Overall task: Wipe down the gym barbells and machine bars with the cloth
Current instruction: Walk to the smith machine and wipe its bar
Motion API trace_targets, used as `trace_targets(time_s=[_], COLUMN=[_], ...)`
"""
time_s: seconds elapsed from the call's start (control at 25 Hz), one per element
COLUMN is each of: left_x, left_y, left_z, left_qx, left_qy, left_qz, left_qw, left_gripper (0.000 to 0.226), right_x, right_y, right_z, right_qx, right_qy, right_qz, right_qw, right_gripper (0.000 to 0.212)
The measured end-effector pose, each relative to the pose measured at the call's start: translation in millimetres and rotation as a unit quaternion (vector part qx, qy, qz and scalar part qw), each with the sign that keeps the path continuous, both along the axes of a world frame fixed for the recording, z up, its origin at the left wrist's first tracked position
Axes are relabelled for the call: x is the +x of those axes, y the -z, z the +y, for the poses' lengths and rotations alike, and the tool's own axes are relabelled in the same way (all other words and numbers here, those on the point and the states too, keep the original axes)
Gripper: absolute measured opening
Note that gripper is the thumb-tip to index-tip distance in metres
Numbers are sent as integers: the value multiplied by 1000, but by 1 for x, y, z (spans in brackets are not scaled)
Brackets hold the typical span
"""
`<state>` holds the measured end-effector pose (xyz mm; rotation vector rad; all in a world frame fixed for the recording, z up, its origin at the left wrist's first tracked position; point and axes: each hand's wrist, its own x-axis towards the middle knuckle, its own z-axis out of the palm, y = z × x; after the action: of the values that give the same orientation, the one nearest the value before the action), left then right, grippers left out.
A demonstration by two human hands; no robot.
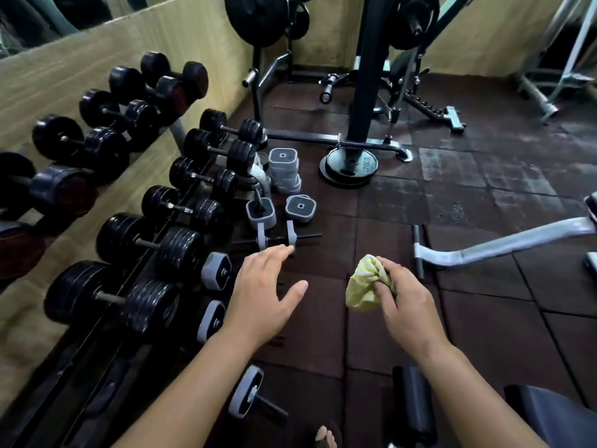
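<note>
Facing the dumbbell rack (pixel 97 360) on our left | short bar (pixel 307 236) lies crosswise on the floor (pixel 452 195), long axis left to right, just beyond our left hand (pixel 261 286), the nearer one, fingers apart and empty | right hand (pixel 403 305), fingers clamped on the bunched cloth (pixel 365 286), sits right of the bar, closer to us

Walls (pixel 97 59): yellowish, rough-textured, at left and far end.
Mirror (pixel 32 24): above the left wall.
Floor (pixel 468 189): dark brown rubber tiles, pale scuffed patches.
Light: dim.
</note>
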<state>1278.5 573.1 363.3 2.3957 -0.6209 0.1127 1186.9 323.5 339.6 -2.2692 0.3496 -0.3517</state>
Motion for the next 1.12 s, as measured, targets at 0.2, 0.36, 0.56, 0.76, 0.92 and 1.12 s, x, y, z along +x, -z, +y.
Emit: trace_targets(time_s=[0.2, 0.36, 0.56, 0.76, 0.92, 1.12], left_x=[51, 92, 162, 252, 336, 426], left_y=[-2, 3, 17, 24, 16, 6], left_z=[-53, -93, -149, -204, -240, -291], left_qx=[-6, -14, -22, -38, -32, -17], left_qy=[29, 54, 89, 125, 151, 184], left_qz=[3, 3, 11, 10, -6, -17], left_qw=[1000, 998, 996, 991, 988, 983], left_gripper=[61, 61, 61, 60, 63, 62], right_x=[39, 63, 111, 191, 272, 357], right_y=[-9, -7, 3, 7, -2, -14], right_z=[-42, -74, -118, -161, -189, -229], right_qx=[-3, -3, -18, -24, -31, -36], right_qy=[34, 62, 99, 121, 126, 157], right_qz=[-3, 0, 12, 27, 15, -6], right_qw=[999, 998, 995, 992, 991, 987], right_gripper=[45, 45, 44, 44, 43, 43])
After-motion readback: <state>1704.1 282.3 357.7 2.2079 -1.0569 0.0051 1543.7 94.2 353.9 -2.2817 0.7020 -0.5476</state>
